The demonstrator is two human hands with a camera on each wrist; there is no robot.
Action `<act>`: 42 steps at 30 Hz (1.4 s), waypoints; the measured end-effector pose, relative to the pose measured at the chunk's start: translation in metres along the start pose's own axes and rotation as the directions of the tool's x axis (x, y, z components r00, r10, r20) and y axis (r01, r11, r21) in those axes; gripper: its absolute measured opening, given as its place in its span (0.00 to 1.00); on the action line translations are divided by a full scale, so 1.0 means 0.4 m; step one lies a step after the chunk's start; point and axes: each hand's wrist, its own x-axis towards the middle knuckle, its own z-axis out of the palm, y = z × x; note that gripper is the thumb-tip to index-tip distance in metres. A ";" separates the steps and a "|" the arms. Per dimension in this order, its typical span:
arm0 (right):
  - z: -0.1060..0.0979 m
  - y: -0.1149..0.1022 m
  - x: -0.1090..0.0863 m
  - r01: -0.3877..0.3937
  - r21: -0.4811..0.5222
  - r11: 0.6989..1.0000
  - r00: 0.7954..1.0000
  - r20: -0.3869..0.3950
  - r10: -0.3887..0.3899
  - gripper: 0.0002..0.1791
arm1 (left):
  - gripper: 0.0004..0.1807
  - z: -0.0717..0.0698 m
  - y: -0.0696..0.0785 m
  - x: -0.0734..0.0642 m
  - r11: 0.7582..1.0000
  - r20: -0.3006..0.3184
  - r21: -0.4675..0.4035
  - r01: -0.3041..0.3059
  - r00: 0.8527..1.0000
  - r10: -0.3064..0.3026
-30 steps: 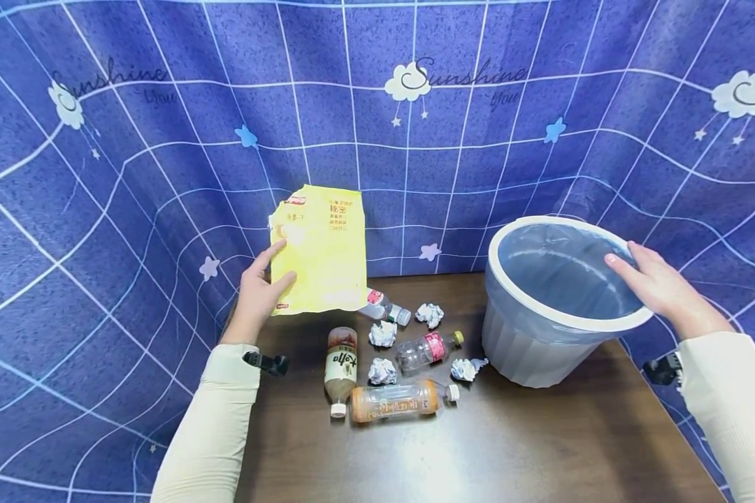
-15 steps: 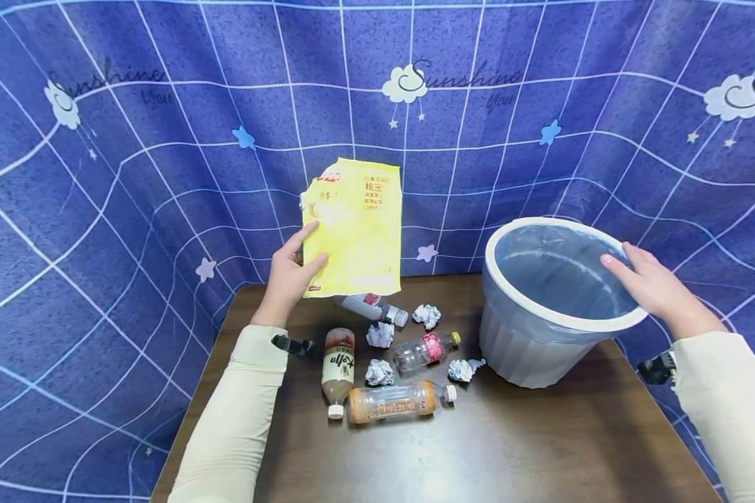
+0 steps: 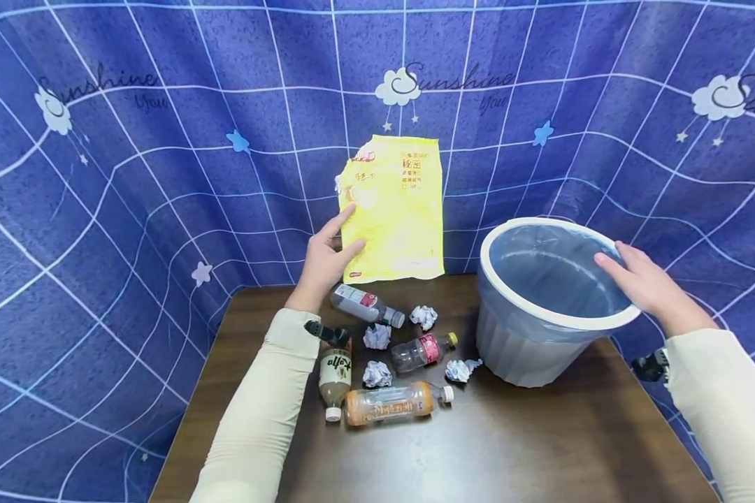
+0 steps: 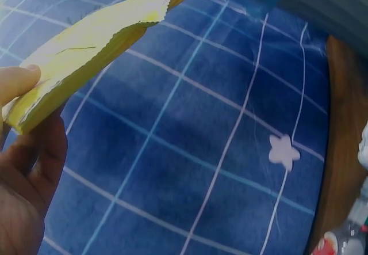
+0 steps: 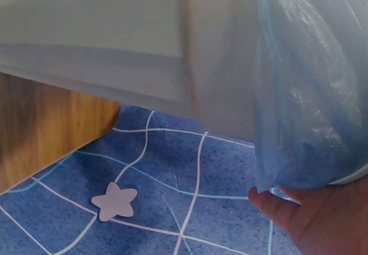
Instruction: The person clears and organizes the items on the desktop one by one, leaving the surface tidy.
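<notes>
The left hand (image 3: 328, 262) pinches the flat yellow printed packet (image 3: 396, 216) by its edge, left of the round grey ribbed bin (image 3: 516, 346); best hold it above the white plastic rim (image 3: 563, 320), which the uncurled right hand (image 3: 646, 281) should steady.

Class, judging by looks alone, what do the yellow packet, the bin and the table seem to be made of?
Yellow packet: probably thin plastic film, shiny; it shows bright glare and a zigzag edge.
Bin: likely rigid plastic, smooth; its pale wall has even ribs.
Table: glossy brown wood or wood-look laminate; grain and reflected light show, but not the core.
</notes>
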 end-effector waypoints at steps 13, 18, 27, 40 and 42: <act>-0.009 0.000 -0.017 -0.023 0.009 1.000 1.000 0.009 0.023 0.46 | 0.35 0.178 0.062 0.061 0.997 0.141 -0.034 -0.064 0.988 0.069; -0.010 0.007 -0.019 -0.026 0.019 0.999 1.000 -0.004 0.026 0.46 | 0.37 0.254 0.075 0.081 0.997 0.200 -0.060 -0.046 0.978 0.057; -0.009 0.009 -0.017 -0.012 0.040 0.999 0.999 -0.034 0.013 0.45 | 0.38 0.375 0.088 0.094 0.994 0.256 -0.019 -0.104 0.961 0.106; -0.010 -0.007 -0.010 -0.013 0.053 0.998 1.000 -0.009 0.013 0.45 | 0.32 0.506 0.101 0.092 0.968 0.327 0.150 -0.201 0.934 0.143; -0.011 -0.006 -0.010 -0.013 0.053 0.999 1.000 -0.008 0.013 0.45 | 0.31 0.523 0.102 0.089 0.970 0.333 0.142 -0.198 0.932 0.142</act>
